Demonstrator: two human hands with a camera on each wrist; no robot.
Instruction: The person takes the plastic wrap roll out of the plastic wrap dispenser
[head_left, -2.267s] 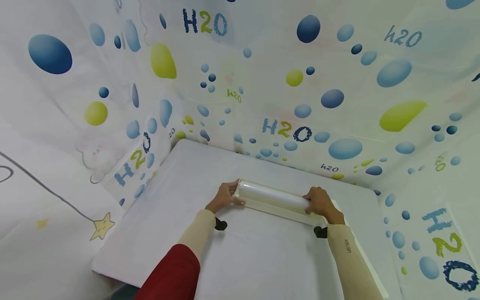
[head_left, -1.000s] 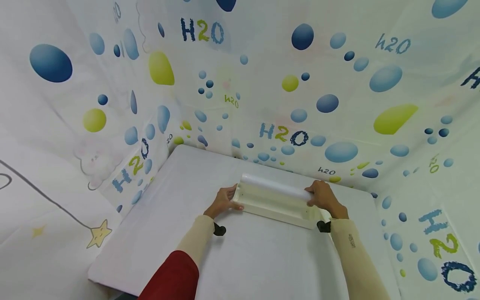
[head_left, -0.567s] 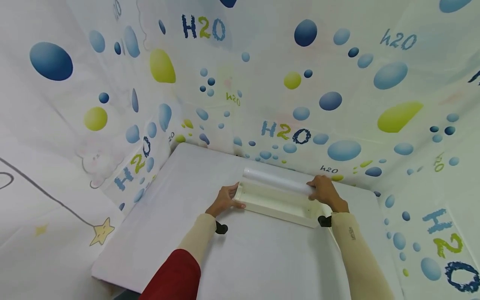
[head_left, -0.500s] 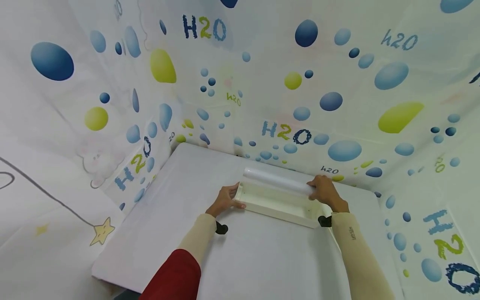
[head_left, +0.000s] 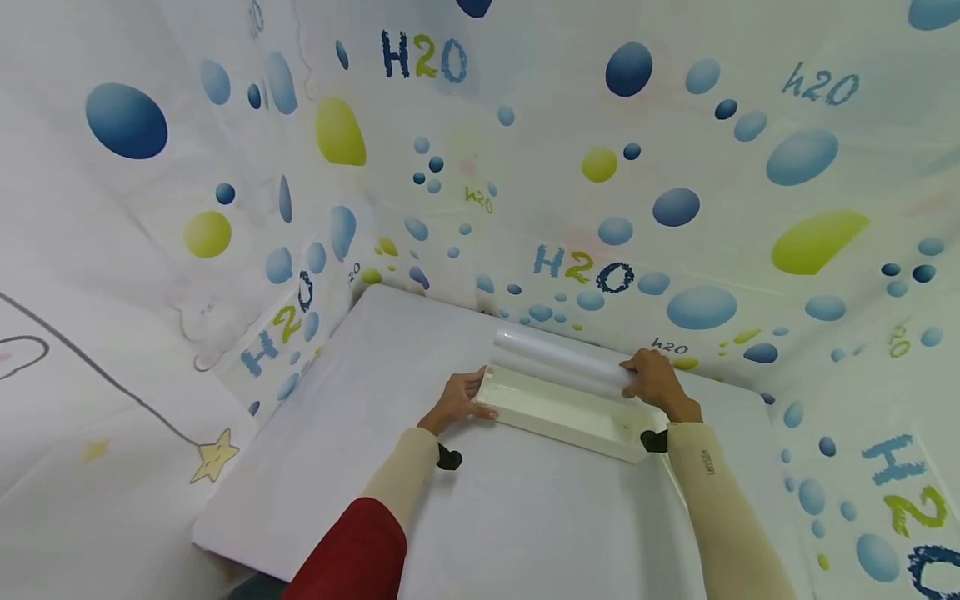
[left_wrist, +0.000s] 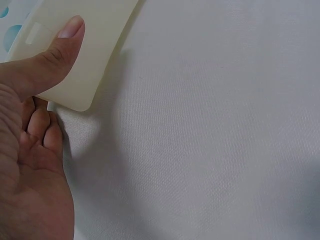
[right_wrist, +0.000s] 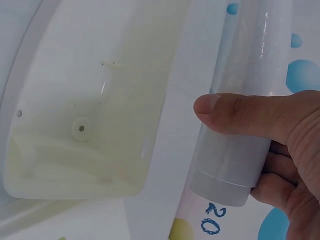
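A roll of clear plastic wrap (head_left: 558, 358) is above and behind a long cream box (head_left: 558, 417) on the table. My right hand (head_left: 656, 385) grips the roll near its right end. In the right wrist view, the thumb (right_wrist: 240, 114) lies across the film and the other fingers curl behind it. The inside of the box (right_wrist: 95, 100) shows there, with small holes in it. My left hand (head_left: 456, 402) holds the box's left end. The left thumb (left_wrist: 65, 47) presses on the box's outer wall in the left wrist view, with the other fingers partly hidden beneath.
A white cloth covers the table (head_left: 525, 517). Behind it rises a white sheet (head_left: 525, 167) printed with blue and green spots. A thin cream strip (head_left: 676, 482) shows beside the right forearm. Black straps hang at both wrists.
The plastic wrap roll lay in the box at first; my right hand has lifted it out and moved it back toward the wall. My left hand has kept hold of the box.
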